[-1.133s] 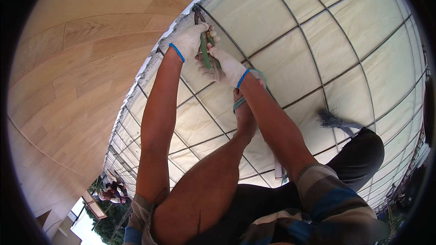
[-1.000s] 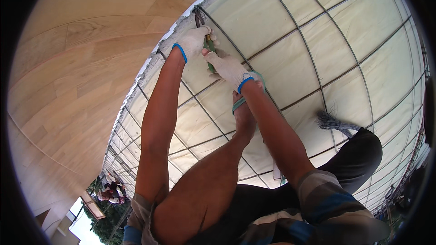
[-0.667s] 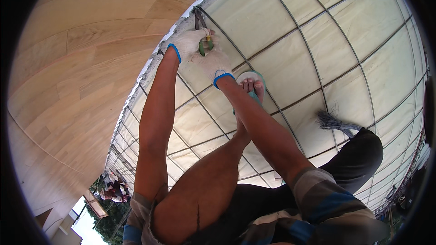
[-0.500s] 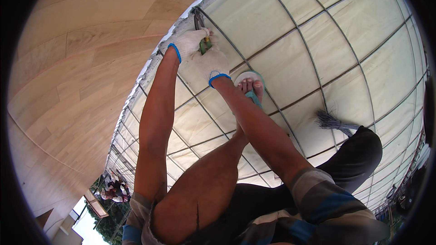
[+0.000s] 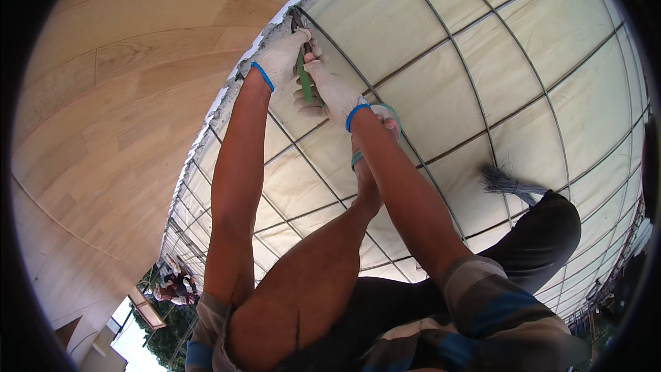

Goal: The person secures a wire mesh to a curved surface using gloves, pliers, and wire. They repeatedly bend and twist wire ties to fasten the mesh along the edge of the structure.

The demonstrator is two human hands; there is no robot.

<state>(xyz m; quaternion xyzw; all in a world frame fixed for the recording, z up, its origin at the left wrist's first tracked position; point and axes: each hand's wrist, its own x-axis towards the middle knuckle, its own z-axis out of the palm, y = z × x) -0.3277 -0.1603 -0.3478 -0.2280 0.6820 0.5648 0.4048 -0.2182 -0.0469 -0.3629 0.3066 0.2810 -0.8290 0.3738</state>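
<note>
My left hand, in a white knit glove with a blue cuff, is closed beside the dark jaws of a pair of green-handled pliers. What its fingertips pinch is hidden. My right hand, gloved the same way, has the pliers between its thumb and its loosely extended fingers. The jaws point at a corner of the steel rebar mesh, by the rough concrete edge. Beneath the mesh lies pale sheeting.
A wood-plank surface runs along the left. My sandalled foot stands on the mesh behind my right wrist. A bundle of tie wire sticks out by my dark-clothed knee. Another person is far off at the lower left.
My right hand has shifted slightly right and its fingers have loosened from around the green handles, which now show more. My left hand has stayed near the mesh corner.
</note>
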